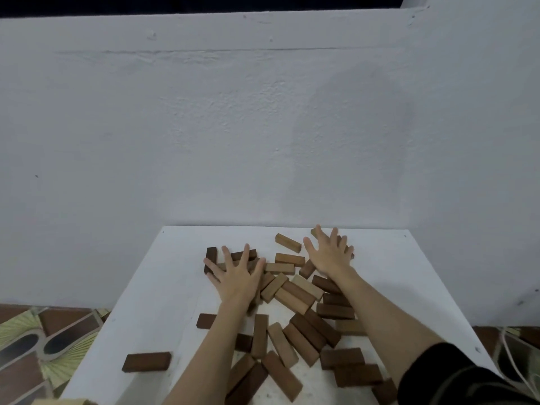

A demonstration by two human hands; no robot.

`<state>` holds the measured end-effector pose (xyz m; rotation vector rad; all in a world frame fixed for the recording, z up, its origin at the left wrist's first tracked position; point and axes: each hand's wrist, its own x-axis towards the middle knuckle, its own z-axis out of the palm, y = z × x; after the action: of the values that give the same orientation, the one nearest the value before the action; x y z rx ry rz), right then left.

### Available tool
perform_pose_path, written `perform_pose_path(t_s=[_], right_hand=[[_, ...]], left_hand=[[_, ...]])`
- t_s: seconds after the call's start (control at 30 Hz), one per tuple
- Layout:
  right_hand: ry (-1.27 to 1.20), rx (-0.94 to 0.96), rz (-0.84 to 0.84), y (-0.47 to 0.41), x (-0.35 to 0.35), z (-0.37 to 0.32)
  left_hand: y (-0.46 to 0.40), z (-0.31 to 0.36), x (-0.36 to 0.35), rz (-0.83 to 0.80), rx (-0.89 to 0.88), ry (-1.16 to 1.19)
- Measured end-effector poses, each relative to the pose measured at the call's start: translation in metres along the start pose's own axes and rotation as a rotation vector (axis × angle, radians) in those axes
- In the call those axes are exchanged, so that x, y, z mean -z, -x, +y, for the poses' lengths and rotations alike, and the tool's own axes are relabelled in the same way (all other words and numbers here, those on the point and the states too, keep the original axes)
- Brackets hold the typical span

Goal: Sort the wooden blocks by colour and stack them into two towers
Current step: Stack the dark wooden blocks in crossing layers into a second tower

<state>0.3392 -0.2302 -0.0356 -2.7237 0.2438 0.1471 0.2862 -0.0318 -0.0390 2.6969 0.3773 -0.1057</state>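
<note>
Blocks (295, 311) of light and dark wood lie scattered flat across the white tabletop (152, 293), unsorted, with no tower standing. Both hands are spread wide, fingers splayed, holding nothing. The left hand (236, 276) lies over dark blocks at the far left of the pile; the right hand (330, 255) is over blocks at the far right. Between the hands lie pale blocks. One dark block (146, 361) sits apart, nearer than the left hand.

Probably a home, patterned floor tiles (43, 346), whitewashed wall (233, 127)
</note>
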Motion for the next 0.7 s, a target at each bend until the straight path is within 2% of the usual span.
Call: perform_pose_path(t_s=[0.1, 0.2, 0.37, 0.47, 0.57, 0.63, 0.7], right_hand=[[0.094, 0.145, -0.086, -0.003, -0.009, -0.007], [0.108, 0.268, -0.103, 0.005, -0.016, -0.018], [0.132, 0.372, -0.028, 0.037, -0.031, -0.026], [0.137, 0.416, -0.071, 0.061, -0.033, -0.030], [0.095, 0.393, -0.093, 0.087, -0.030, -0.030], [0.027, 0.324, -0.038, 0.109, -0.026, -0.028], [-0.036, 0.223, 0.044, 0.139, -0.025, -0.026]], left_hand=[[-0.007, 0.006, -0.002, -0.049, -0.089, -0.013], [-0.005, 0.013, -0.005, -0.049, -0.171, -0.028], [0.024, 0.005, -0.010, -0.045, -0.186, -0.008], [0.040, -0.005, -0.007, -0.078, -0.197, 0.013], [0.057, -0.013, 0.000, -0.106, -0.208, 0.050], [0.071, -0.024, 0.006, -0.028, -0.143, 0.039], [0.088, -0.042, 0.011, 0.092, -0.002, 0.000]])
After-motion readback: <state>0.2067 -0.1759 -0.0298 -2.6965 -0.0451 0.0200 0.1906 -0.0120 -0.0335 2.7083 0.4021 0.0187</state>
